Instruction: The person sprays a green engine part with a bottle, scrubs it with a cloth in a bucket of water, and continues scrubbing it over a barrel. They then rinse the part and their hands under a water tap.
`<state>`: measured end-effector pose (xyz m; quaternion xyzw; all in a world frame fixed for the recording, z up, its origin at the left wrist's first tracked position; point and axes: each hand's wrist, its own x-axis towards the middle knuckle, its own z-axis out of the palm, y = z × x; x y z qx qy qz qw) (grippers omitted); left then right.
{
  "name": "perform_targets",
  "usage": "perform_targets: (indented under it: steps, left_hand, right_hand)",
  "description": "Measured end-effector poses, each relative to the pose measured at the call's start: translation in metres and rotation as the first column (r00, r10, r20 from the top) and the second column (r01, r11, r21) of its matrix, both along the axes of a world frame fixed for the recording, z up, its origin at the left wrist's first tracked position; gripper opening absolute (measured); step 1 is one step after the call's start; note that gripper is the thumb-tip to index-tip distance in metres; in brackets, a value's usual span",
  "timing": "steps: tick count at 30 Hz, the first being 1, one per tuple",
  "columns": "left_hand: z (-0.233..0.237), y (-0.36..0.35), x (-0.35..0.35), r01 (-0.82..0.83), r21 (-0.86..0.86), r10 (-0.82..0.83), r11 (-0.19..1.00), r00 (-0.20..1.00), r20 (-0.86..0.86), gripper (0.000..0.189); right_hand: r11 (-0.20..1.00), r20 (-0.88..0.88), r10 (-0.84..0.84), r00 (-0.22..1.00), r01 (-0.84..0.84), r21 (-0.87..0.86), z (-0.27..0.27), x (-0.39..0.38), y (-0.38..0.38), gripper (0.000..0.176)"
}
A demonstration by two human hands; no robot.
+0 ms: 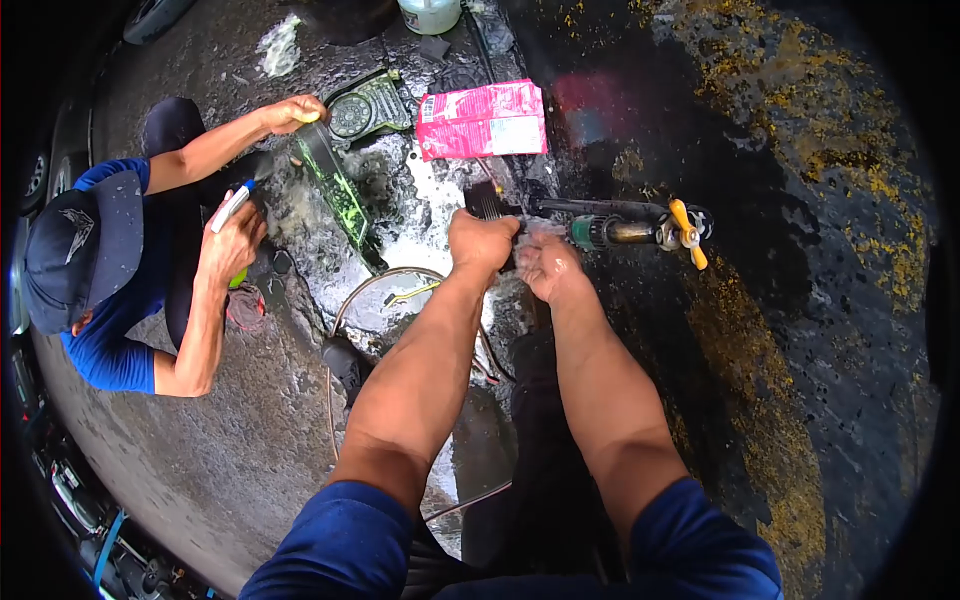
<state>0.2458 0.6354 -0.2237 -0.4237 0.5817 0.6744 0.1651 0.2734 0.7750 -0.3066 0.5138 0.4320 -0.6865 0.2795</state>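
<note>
My left hand (pixel 482 240) is closed around a small black ridged part (pixel 485 201), whose exact kind I cannot make out. Close beside it, my right hand (pixel 550 264) is wet and cupped, palm turned up, with its fingers loosely apart. Water splashes between the hands, in front of the green fitting (pixel 584 232) on a metal tap (pixel 632 233). The tap has a yellow handle (pixel 688 233). Spray and my fingers partly hide the black part's lower end.
At left, a crouching co-worker (pixel 115 270) holds a spray bottle (pixel 232 206) and a long panel (pixel 335 190) with green liquid on it. A round-vented part (pixel 368 108), a pink packet (pixel 482 120) and a bucket (pixel 430 14) lie ahead. A thin hose (pixel 333 340) loops across the wet, foamy ground.
</note>
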Motion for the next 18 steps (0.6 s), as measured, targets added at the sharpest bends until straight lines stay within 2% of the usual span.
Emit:
perform_targets:
  steps: [1,2,3,4,5,6,7,8,9,10,12,13,14,15,16,18]
  left_hand:
    - [-0.008,-0.004,0.001,0.275,-0.297,-0.272,0.914,0.961,0.053,0.042]
    - [-0.012,-0.008,0.002,0.505,-0.542,-0.492,0.672,0.851,0.185,0.051]
    - [0.001,-0.012,0.004,0.597,-0.548,-0.590,0.585,0.778,0.218,0.049]
    - [0.000,-0.017,0.009,0.595,-0.550,-0.587,0.586,0.779,0.218,0.049]
    - [-0.004,-0.022,0.014,0.700,-0.598,-0.736,0.391,0.628,0.254,0.048]
    - [-0.006,-0.027,0.019,0.757,-0.630,-0.842,0.172,0.444,0.305,0.047]
    - [-0.002,-0.031,0.023,0.782,-0.621,-0.895,0.050,0.312,0.320,0.039]
    - [-0.003,-0.034,0.028,0.784,-0.619,-0.892,0.045,0.310,0.328,0.039]
    - [-0.005,-0.034,0.033,0.745,-0.667,-0.927,-0.015,0.240,0.290,0.037]
    - [-0.008,-0.034,0.038,0.696,-0.715,-0.954,-0.069,0.163,0.251,0.035]
    - [-0.019,-0.030,0.046,0.668,-0.742,-0.965,-0.053,0.156,0.209,0.033]
    - [-0.018,-0.027,0.050,0.623,-0.781,-0.976,-0.044,0.141,0.167,0.034]
    - [-0.018,-0.024,0.054,0.580,-0.814,-0.985,-0.034,0.119,0.127,0.035]
    - [-0.019,-0.022,0.054,0.605,-0.796,-0.989,-0.009,0.110,0.094,0.031]
    - [-0.015,-0.020,0.047,0.604,-0.797,-0.990,-0.006,0.108,0.089,0.031]
    - [-0.014,-0.014,0.028,0.779,-0.442,-0.895,0.446,0.404,-0.191,0.022]
  right_hand:
    - [0.999,-0.043,0.005,0.999,-0.007,-0.041,0.006,-0.011,-0.004,0.029]
    - [0.996,-0.084,0.010,0.996,-0.017,-0.084,0.020,-0.022,-0.011,0.034]
    - [0.996,-0.087,0.014,0.996,-0.022,-0.084,0.052,-0.036,-0.021,0.034]
    - [0.983,-0.092,0.143,0.985,-0.152,-0.099,0.095,-0.053,-0.034,0.039]
    - [0.954,-0.097,0.268,0.958,-0.279,-0.113,0.116,-0.061,-0.041,0.044]
    - [0.953,-0.094,0.268,0.959,-0.278,-0.117,0.110,-0.064,-0.044,0.044]
    - [0.906,-0.017,0.423,0.906,-0.422,0.022,0.098,-0.068,-0.047,0.045]
    - [0.817,0.078,0.553,0.829,-0.559,0.146,0.082,-0.066,-0.050,0.046]
    - [0.859,0.030,0.508,0.861,-0.509,0.056,0.061,-0.056,-0.047,0.041]
    - [0.851,0.078,0.483,0.872,-0.489,0.194,0.043,-0.046,-0.045,0.028]
    - [0.922,0.033,0.352,0.935,-0.353,0.157,0.024,-0.023,-0.032,0.025]
    - [0.918,0.034,0.360,0.932,-0.361,0.164,0.028,-0.020,-0.028,0.025]
    - [0.871,0.044,0.414,0.909,-0.410,0.272,0.032,-0.014,-0.023,0.026]
    - [0.811,0.057,0.462,0.885,-0.448,0.376,0.035,-0.009,-0.018,0.028]
    - [0.810,0.059,0.460,0.886,-0.446,0.381,0.042,-0.006,-0.015,0.028]
    - [0.733,-0.103,0.507,0.856,-0.365,0.573,0.053,-0.001,-0.015,0.027]
